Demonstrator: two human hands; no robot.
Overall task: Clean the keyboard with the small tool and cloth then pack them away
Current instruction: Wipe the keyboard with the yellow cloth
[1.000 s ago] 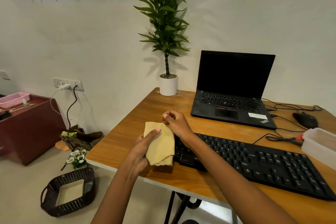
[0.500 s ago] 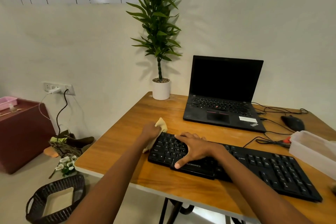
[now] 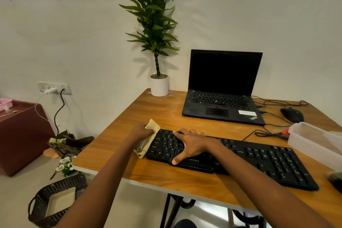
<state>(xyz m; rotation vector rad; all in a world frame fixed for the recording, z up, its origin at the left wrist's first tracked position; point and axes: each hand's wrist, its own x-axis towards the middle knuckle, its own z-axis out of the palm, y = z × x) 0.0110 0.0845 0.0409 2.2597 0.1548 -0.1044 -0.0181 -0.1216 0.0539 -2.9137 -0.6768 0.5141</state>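
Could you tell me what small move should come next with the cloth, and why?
Probably drag the cloth rightward over the keys: the left hand grips it at the left end of the keyboard, with the right hand flat on it.

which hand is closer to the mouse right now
Right. The right hand lies flat on the keyboard's left half, the mouse off to its far right. The left hand grips the cloth at the keyboard's left end, even farther.
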